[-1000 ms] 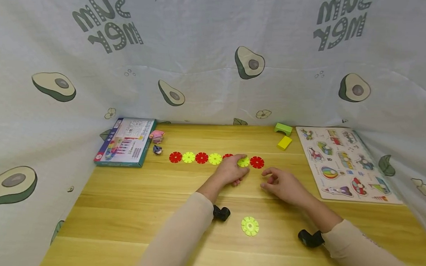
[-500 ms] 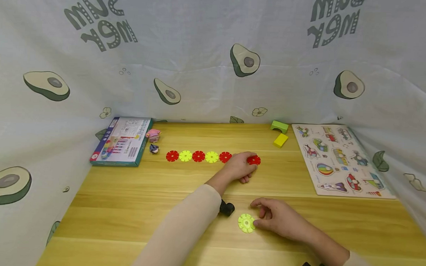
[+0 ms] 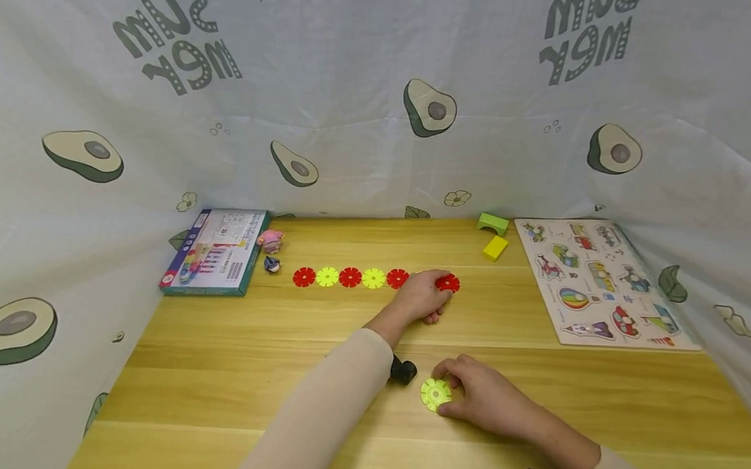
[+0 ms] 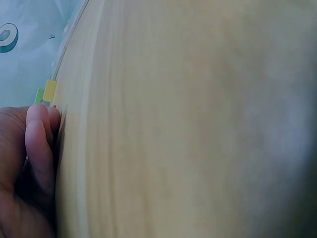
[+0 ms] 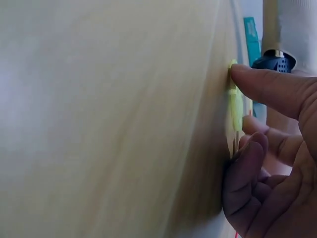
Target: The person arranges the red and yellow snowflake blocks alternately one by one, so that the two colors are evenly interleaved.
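Observation:
Red and yellow-green notched interlocking discs alternate in a row across the table; a red disc [image 3: 350,277] and a yellow-green disc [image 3: 374,278] are among them. My left hand [image 3: 415,295] reaches the row's right end, thumb and index finger at the edges of the last red disc [image 3: 450,283]. It covers most of a yellow-green disc beside that one. Nearer the front, my right hand [image 3: 490,397] holds a loose yellow-green disc [image 3: 435,394] between thumb and index finger. The right wrist view shows this disc [image 5: 236,106] edge-on; the left wrist view hides the red disc behind curled fingers [image 4: 39,148].
A boxed set [image 3: 216,253] lies at the back left, beside a pink figurine [image 3: 271,241] and a small dark blue one [image 3: 271,264]. A green arch block [image 3: 492,223] and a yellow block [image 3: 495,248] sit at the back. A picture puzzle board [image 3: 600,284] lies at right.
My right hand has moved from near the row toward the front and taken hold of the loose yellow-green disc. My left hand has shifted right along the row to the last red disc.

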The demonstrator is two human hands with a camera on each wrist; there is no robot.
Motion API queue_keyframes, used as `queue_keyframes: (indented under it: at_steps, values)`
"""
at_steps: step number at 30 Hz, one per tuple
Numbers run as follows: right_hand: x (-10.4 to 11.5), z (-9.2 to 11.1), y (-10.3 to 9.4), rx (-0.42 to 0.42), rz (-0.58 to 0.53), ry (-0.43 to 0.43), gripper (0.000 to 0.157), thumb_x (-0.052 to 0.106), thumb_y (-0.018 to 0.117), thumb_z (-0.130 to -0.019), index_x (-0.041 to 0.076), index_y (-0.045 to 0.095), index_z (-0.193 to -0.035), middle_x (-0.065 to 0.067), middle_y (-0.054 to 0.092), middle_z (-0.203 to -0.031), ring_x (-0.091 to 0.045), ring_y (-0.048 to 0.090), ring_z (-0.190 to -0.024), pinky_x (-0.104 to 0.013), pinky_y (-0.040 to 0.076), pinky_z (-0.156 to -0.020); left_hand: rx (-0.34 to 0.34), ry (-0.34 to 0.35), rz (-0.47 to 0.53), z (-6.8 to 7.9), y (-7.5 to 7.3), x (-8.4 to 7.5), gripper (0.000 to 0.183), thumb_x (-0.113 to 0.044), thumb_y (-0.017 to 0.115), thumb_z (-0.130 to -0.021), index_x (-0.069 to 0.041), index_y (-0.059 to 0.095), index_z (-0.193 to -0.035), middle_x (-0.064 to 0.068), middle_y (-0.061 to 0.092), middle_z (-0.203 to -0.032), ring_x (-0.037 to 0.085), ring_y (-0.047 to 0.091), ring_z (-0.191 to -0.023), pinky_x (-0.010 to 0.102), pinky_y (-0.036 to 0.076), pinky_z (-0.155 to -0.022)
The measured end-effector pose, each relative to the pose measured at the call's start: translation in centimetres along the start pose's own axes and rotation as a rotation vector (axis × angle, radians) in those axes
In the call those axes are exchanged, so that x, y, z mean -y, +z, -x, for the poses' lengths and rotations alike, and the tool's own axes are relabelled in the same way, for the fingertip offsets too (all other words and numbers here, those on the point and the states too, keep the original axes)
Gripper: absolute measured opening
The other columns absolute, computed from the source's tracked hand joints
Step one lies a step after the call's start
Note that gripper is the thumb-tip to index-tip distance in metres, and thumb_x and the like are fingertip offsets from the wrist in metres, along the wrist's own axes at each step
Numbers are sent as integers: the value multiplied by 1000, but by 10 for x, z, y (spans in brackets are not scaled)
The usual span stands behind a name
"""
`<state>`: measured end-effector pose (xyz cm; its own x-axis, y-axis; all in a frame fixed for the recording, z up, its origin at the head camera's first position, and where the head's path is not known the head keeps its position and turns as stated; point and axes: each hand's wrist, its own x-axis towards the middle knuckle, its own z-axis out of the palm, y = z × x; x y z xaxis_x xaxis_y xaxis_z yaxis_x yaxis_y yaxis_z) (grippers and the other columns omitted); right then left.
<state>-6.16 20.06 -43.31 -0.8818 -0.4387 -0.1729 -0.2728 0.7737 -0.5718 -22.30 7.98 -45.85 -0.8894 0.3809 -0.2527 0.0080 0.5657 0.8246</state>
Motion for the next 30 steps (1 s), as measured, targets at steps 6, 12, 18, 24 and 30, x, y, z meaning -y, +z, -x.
queue_keyframes:
  at_steps: [6, 12, 18, 24, 30]
  values:
    - [-2, -3, -4, 21, -129, 14, 30, 28, 77, -75, 25, 54, -95, 8, 51, -76, -7, 49, -65, -23, 43, -55, -1, 5, 7, 1, -1, 1, 47, -26, 61, -91, -30, 47, -135, 5, 59, -54, 18, 53, -37, 28, 50, -40]
    - [-16, -12, -26, 5, -365, 79, 20, 18, 68, -85, 15, 56, -101, -5, 53, -76, -17, 60, -59, -30, 51, -50, -2, -12, 11, 1, 0, 1, 45, -27, 60, -91, -31, 47, -134, 5, 59, -55, 17, 53, -37, 28, 50, -40]
    - [-45, -37, -59, -163, -383, 263, 29, 19, 64, -88, 10, 54, -114, -11, 53, -80, -21, 62, -62, -32, 53, -54, -4, -20, 21, 1, -1, 0, 46, -26, 61, -91, -30, 47, -134, 6, 59, -55, 17, 53, -37, 27, 50, -40]
    - [-78, -70, -83, -229, -468, 351, 39, 16, 59, -92, 0, 42, -123, -17, 54, -87, -23, 66, -71, -31, 55, -63, -14, -19, 36, 2, -1, 0, 45, -25, 61, -90, -29, 48, -134, 6, 59, -54, 17, 52, -37, 28, 50, -40]
    - [-95, -93, -91, -250, -341, 417, 38, 19, 60, -91, 1, 44, -121, -14, 58, -83, -19, 64, -63, -29, 54, -59, -13, -15, 35, 0, 1, 1, 45, -25, 62, -90, -29, 49, -133, 5, 58, -53, 17, 52, -36, 28, 50, -40]
